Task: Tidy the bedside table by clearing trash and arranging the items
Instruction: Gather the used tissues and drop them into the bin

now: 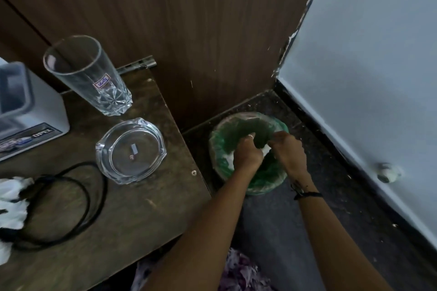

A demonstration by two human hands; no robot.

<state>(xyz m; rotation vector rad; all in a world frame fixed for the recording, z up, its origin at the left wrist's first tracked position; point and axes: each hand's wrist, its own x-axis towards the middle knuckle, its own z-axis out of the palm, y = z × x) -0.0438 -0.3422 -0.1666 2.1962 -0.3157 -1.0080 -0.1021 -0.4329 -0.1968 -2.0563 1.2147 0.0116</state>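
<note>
On the worktop, white crumpled trash remains at the left edge, tangled with a black cable; pulling it could drag the glass ashtray. Over the green-lined bin, left hand and right hand are both curled around white paper, which could miss.

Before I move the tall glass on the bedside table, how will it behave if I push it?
The tall glass looks narrow and high, so a push near its rim would probably tip it. It seems empty, so likely light. It stands close to the glass ashtray, and a fall could chip either.
</note>
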